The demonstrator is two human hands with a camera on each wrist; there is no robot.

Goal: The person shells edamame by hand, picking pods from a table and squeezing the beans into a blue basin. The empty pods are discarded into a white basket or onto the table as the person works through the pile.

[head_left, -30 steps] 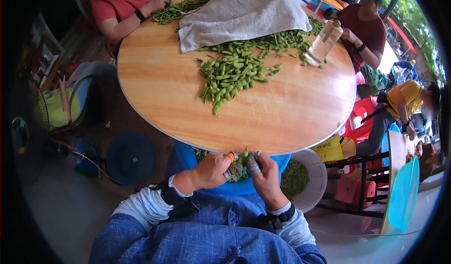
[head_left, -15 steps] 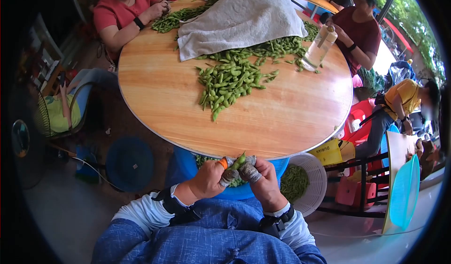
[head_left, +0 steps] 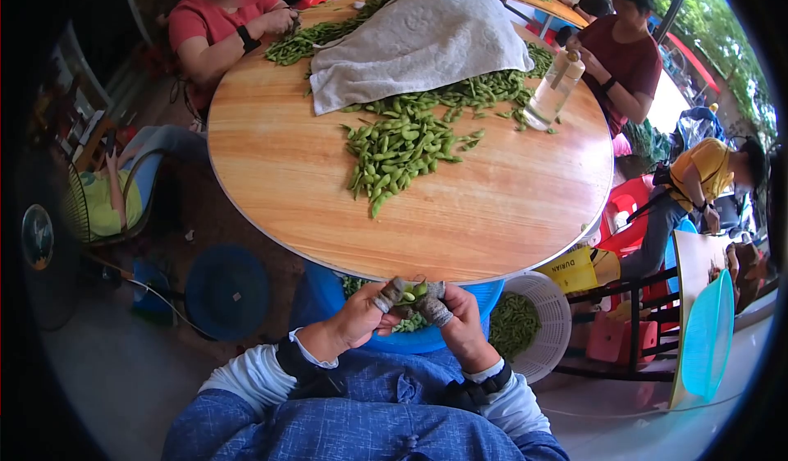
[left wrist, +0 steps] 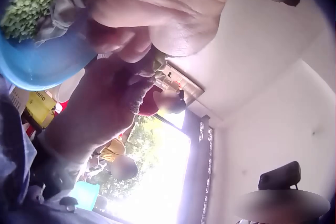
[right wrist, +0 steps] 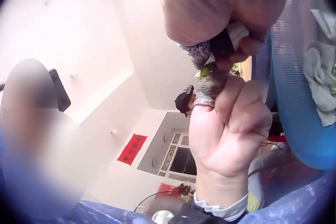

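Round wooden surface point(head_left: 492, 206) carries a heap of green pods point(head_left: 402, 145) under a towel point(head_left: 419, 30). Below its near edge, over a blue basin point(head_left: 328, 293), left hand point(head_left: 357, 321) and right hand point(head_left: 455, 317) together pinch one pod point(head_left: 416, 290). Right wrist view: cloth-wrapped fingertips point(right wrist: 207, 90) clamp that pod point(right wrist: 203, 71).

A round wooden tabletop point(head_left: 492, 206) is carrying a pile of green pods point(head_left: 402, 145), a grey towel point(head_left: 427, 30) lying over more pods, and a clear bottle point(head_left: 554, 91). 2 seated people are working at its far edge. A white basket point(head_left: 550, 317) is sitting below.
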